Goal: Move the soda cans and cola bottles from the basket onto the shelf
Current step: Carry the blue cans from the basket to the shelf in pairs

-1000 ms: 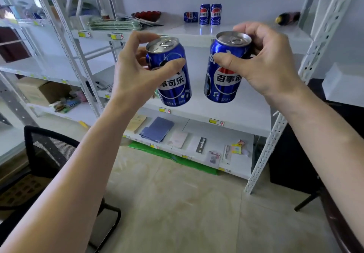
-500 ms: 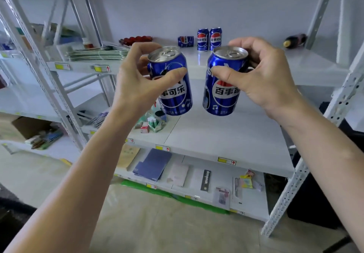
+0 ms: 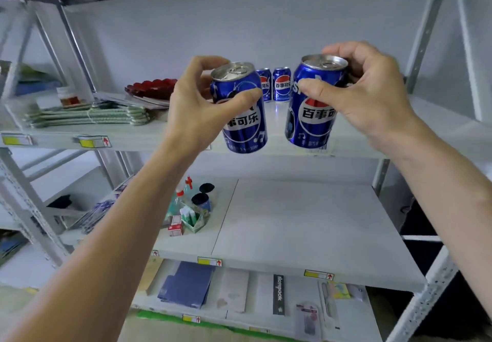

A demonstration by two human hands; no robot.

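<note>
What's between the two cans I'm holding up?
In the head view, two cans standing at the back of the shelf show through the gap.

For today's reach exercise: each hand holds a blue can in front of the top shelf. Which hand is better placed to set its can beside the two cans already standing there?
Probably the right hand. Its can hangs over bare shelf, just right of the standing cans.

Soda cans (image 3: 243, 118) — four; hands (image 3: 197, 112) — two.
</note>
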